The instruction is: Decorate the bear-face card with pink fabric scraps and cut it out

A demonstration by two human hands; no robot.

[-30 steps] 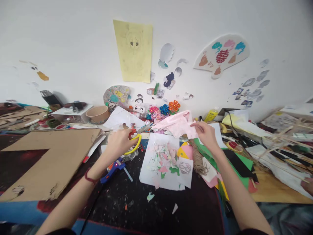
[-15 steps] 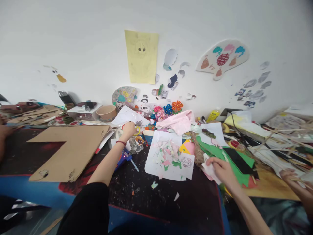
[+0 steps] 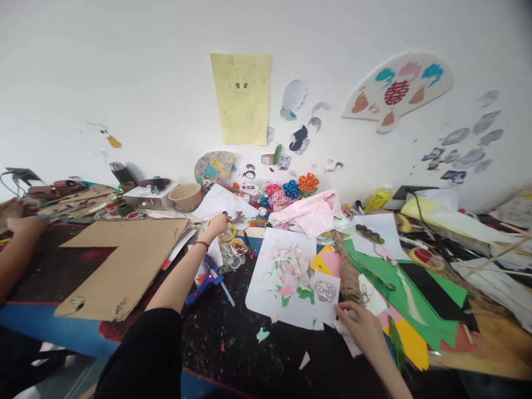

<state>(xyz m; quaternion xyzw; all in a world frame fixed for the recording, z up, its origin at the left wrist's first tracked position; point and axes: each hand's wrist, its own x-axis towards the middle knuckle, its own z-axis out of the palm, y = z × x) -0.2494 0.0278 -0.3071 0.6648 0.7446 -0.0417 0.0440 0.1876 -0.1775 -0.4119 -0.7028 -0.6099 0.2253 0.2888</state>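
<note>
My left hand [image 3: 218,223], a red band at its wrist, reaches to the back of the table with its fingers closed at a small dark and red item I cannot make out. A yellow ring [image 3: 227,233] lies beside it. Below sits a blue glue gun [image 3: 206,284]. My right hand [image 3: 358,324] pinches a white paper piece [image 3: 347,337] at the table's right front. Left of it, a white sheet [image 3: 260,291] bears pink and green paper scraps [image 3: 286,271] and a cut-out with a drawn face [image 3: 325,291].
Cut cardboard [image 3: 120,266] covers the left. Twine [image 3: 350,271], green paper [image 3: 446,327] and a black phone-like slab [image 3: 428,291] lie at right. A pink cloth [image 3: 311,213] and bright flowers [image 3: 291,189] stand behind. Another person's arm [image 3: 25,246] rests at far left.
My right hand has moved left and down with the paper, nearer the white sheet. The view has shifted; another person's hand at right has left it, and more of an arm shows at left.
</note>
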